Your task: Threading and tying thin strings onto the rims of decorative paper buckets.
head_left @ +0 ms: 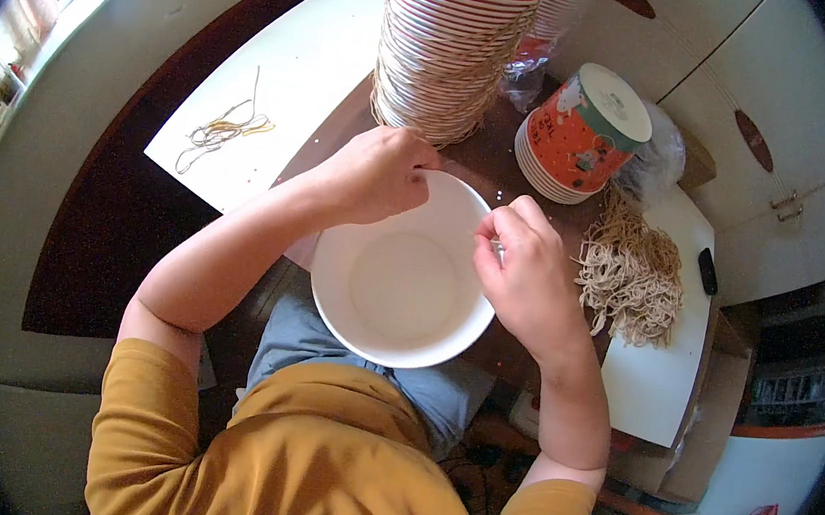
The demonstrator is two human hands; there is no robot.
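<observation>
A white paper bucket (399,291) is in front of me above my lap, its mouth tilted up so I see the plain inside and round bottom. My left hand (386,176) is closed at its far rim, with the fingertips partly hidden. At the right rim my right hand (530,265) is closed in a pinch, thumb toward the inside. Something small and pale shows between those fingers; I cannot make it out. Just beyond my left hand stands a tall stack of paper buckets (442,70), with beige cords hanging around it.
Right of the tall stack, a shorter stack of upturned orange-red buckets (576,139) stands near clear plastic wrap (660,148). A heap of beige cords (632,276) lies on the right, by a small black object (708,271). Several loose cords (219,140) lie on the white board (301,75) at left.
</observation>
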